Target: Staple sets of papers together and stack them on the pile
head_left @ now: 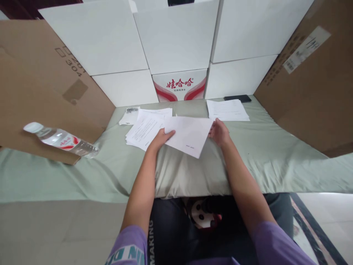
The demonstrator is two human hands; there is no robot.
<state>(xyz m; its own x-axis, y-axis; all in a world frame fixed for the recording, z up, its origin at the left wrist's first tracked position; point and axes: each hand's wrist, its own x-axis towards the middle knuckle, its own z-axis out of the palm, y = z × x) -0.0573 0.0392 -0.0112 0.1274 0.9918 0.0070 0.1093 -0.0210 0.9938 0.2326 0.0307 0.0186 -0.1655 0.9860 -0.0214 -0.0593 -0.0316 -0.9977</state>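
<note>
White paper is the thing in hand: a single sheet (189, 135) lies tilted on the pale green cloth of the bench (275, 154), one corner pointing toward the person. The left hand (161, 140) rests flat on the sheet's left edge with fingers spread, pressing rather than clenched. The right hand (220, 133) grips the sheet's right edge, fingers curled around it.

Just left of the sheet, and partly under it, sits a loose stack of printed pages (146, 129); a smaller stack (227, 109) lies beyond the right hand, near a dark phone (237, 98) at the back edge. A small packet (129, 116) lies at the far left of the papers.

Open cloth stretches to the right of the hands and toward the front edge. Cardboard walls (41, 84) and white boxes (176, 40) close in the sides and back. A water bottle (59, 140) lies on its side well off to the left.
</note>
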